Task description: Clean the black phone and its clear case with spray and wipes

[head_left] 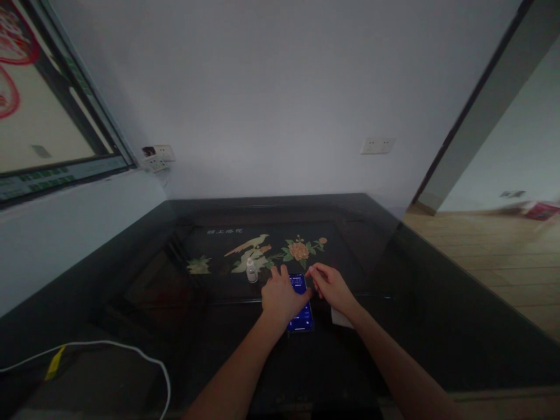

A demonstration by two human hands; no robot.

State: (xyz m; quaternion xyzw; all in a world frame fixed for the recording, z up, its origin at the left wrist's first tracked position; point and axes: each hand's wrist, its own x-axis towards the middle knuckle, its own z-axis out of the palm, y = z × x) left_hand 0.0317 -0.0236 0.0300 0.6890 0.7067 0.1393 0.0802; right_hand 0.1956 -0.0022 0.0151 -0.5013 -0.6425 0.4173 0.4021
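Note:
A smartphone (301, 318) with a lit blue screen lies flat on the dark glass-topped table (394, 326). My left hand (282, 296) rests on the phone's left side with its fingers spread flat. My right hand (331, 286) hovers at the phone's upper right, fingers curled together with fingertips pointing at the screen's top edge; nothing shows in them. A small white bottle (251, 270) stands upright just left of my left hand. A pale white piece (340, 318) lies under my right wrist.
The table top bears an inlaid bird and flower picture (262, 251). A white cable (131, 353) with a yellow tag loops at the front left. A window (48, 116) is at left, wall sockets (377, 145) behind, and wooden floor (490, 256) at right.

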